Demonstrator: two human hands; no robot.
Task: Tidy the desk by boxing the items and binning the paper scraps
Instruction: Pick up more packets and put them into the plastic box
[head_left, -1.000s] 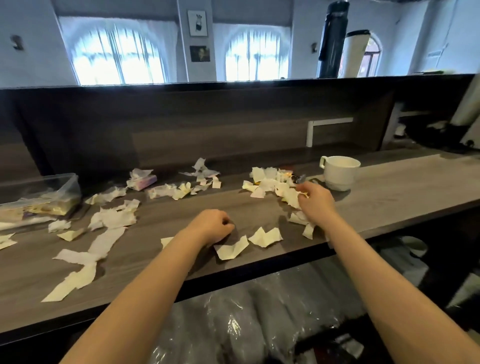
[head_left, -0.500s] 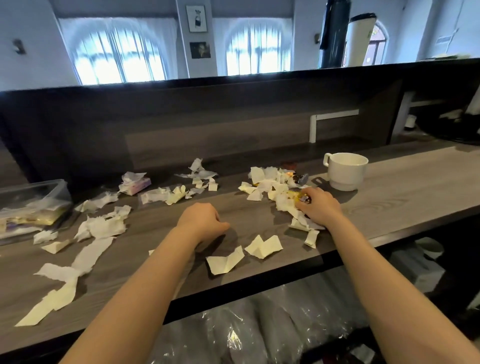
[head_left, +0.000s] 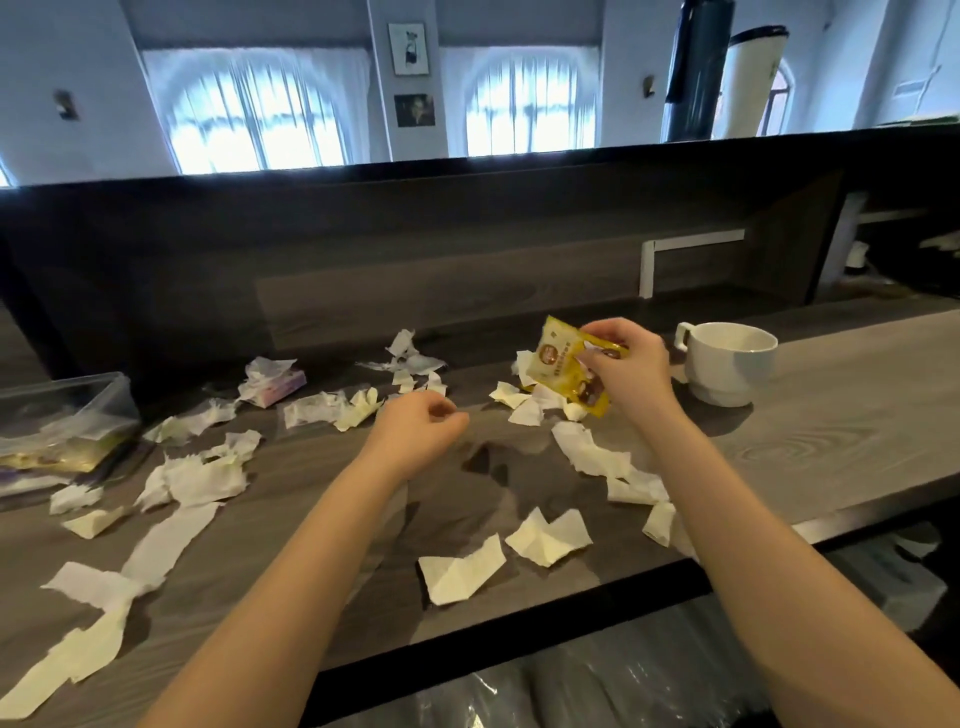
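Item: yellow packet (head_left: 558, 364), pinched at its upper edge by right hand (head_left: 631, 374), held above desk, long axis slanting down-right. Destination: clear box (head_left: 111, 410), far left, well apart. Left hand (head_left: 421, 431) loosely curled, empty, nearer box.

We see a matt desk (head_left: 831, 415) of grey-brown wood grain, strewn with torn, crumpled paper scraps (head_left: 550, 535), soft and dull. The yellow packet (head_left: 561, 364) is glossy film. Toward the desk's right edge the white mug (head_left: 727, 369) shines like glazed ceramic; at the left edge stands a clear plastic box (head_left: 104, 410).
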